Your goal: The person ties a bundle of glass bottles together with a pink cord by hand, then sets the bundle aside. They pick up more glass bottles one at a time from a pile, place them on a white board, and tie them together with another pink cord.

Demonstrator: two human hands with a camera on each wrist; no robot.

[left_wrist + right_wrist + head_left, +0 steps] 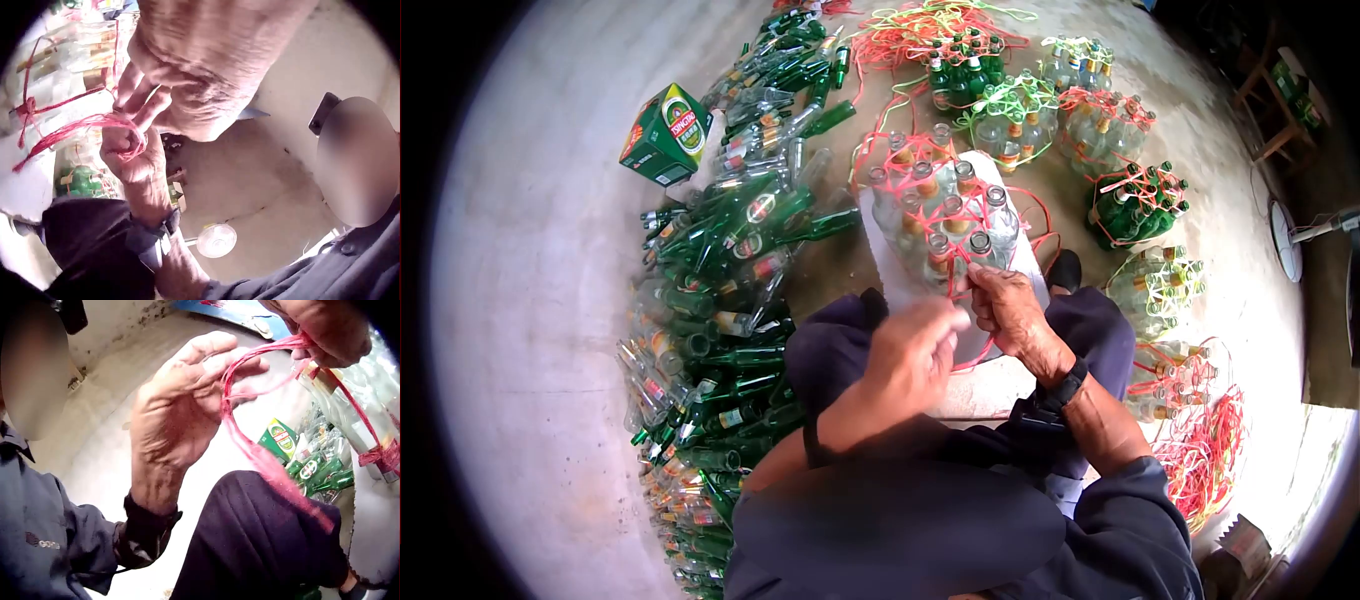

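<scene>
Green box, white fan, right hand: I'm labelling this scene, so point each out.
Green box (pixel 683 130), head view: its printed oval logo.
White fan (pixel 217 240), left wrist view: its round head.
Right hand (pixel 1012 308), head view: its back.

we hold our left hand (pixel 913 352) open near our right hand (pixel 1012 312), its palm turned toward it and its fingers lightly bent. our right hand curls in a pinch. our left forearm (pixel 840 425) and right forearm (pixel 1105 425) reach forward, angled inward.
</scene>
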